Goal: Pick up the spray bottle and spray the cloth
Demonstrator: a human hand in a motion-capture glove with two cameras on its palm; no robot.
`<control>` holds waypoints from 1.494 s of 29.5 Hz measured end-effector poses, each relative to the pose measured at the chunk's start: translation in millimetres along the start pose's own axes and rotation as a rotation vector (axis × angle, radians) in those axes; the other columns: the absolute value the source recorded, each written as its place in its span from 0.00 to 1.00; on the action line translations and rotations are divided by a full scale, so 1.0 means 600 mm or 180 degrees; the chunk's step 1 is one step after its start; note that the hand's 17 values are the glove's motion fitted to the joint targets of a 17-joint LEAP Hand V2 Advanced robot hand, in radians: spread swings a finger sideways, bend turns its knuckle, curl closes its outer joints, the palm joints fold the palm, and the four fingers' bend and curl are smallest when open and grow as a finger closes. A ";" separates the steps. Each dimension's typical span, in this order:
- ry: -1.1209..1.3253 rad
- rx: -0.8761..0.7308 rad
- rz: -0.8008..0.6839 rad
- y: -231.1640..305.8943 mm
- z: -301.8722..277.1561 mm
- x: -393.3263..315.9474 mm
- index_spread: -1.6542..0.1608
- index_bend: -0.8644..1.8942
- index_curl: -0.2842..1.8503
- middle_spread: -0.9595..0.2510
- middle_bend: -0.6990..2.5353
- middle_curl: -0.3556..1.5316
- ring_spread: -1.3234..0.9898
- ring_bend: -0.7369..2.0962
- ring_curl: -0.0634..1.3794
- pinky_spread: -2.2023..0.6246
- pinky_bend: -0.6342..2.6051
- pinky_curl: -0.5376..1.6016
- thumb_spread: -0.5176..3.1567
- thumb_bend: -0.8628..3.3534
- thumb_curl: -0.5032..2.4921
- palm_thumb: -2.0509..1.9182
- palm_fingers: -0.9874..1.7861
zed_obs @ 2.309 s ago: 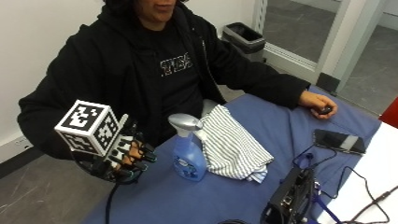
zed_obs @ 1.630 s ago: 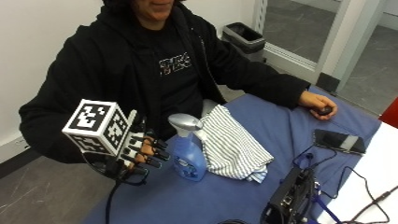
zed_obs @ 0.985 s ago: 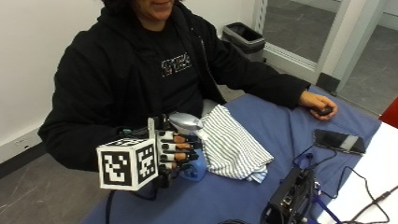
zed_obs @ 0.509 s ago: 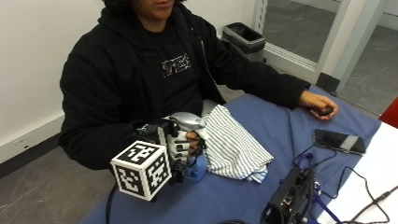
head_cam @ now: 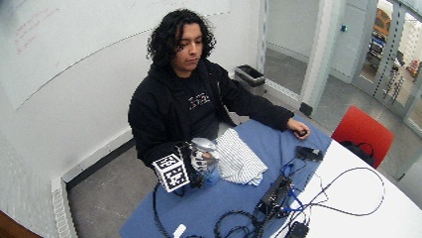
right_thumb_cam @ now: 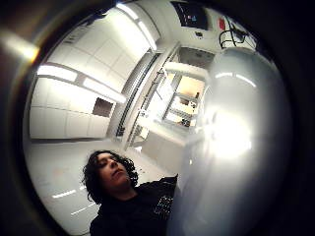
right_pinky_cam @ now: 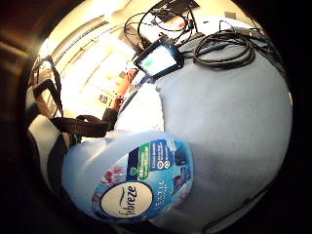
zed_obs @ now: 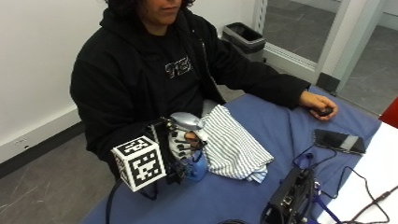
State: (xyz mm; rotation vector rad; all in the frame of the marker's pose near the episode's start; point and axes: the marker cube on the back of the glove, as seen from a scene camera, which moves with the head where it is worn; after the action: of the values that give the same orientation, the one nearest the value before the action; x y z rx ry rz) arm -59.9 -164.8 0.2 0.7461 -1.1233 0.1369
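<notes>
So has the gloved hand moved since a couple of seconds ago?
Yes. The hand has gone from the table edge, clear of the bottle, across toward the cloth, and now grips the bottle.

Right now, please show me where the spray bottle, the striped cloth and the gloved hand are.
spray bottle (zed_obs: 185, 120): outside view, on its grey spray head.
striped cloth (zed_obs: 235, 148): outside view, middle of the fabric.
gloved right hand (zed_obs: 178, 148): outside view, fingers around the bottle's neck.
</notes>
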 end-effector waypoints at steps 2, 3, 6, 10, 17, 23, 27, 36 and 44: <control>0.0012 0.0040 -0.0043 0.000 0.000 0.001 0.77 0.40 0.34 0.65 0.39 0.46 0.48 0.49 0.37 0.69 0.33 0.44 0.29 0.22 0.35 0.77 0.87; 0.0018 0.0058 -0.0063 0.001 0.000 0.001 0.77 0.41 0.34 0.65 0.40 0.46 0.48 0.50 0.37 0.69 0.33 0.45 0.28 0.22 0.36 0.77 0.87; 0.0021 0.0077 -0.0093 0.001 0.000 0.002 0.76 0.42 0.35 0.64 0.40 0.47 0.48 0.50 0.38 0.68 0.34 0.45 0.26 0.21 0.36 0.77 0.86; -0.0006 -0.0026 -0.0065 -0.002 0.001 0.002 0.76 0.42 0.36 0.63 0.41 0.48 0.47 0.51 0.39 0.68 0.34 0.45 0.25 0.21 0.37 0.77 0.86; 0.0033 -0.0362 -0.0044 -0.001 -0.008 -0.017 0.76 0.43 0.38 0.63 0.42 0.48 0.47 0.52 0.40 0.68 0.35 0.46 0.23 0.20 0.39 0.78 0.85; 0.0288 -0.0784 0.0093 -0.020 -0.037 -0.061 0.76 0.43 0.39 0.63 0.42 0.49 0.47 0.52 0.40 0.68 0.35 0.46 0.22 0.20 0.39 0.78 0.84; 0.0514 -0.1142 0.0231 -0.040 -0.050 -0.087 0.76 0.43 0.40 0.63 0.42 0.49 0.48 0.52 0.40 0.68 0.35 0.47 0.22 0.20 0.40 0.78 0.84; 0.1054 -0.1982 0.0693 -0.089 -0.001 -0.128 0.76 0.43 0.41 0.63 0.42 0.50 0.48 0.53 0.40 0.68 0.36 0.47 0.22 0.20 0.41 0.78 0.84; 0.1570 -0.2934 0.1313 -0.084 0.038 -0.129 0.76 0.41 0.42 0.63 0.42 0.50 0.48 0.53 0.41 0.68 0.36 0.47 0.22 0.20 0.42 0.78 0.83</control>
State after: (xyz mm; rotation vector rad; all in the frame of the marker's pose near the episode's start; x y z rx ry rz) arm -89.2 -196.5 -84.5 -0.3388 -0.7252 0.1224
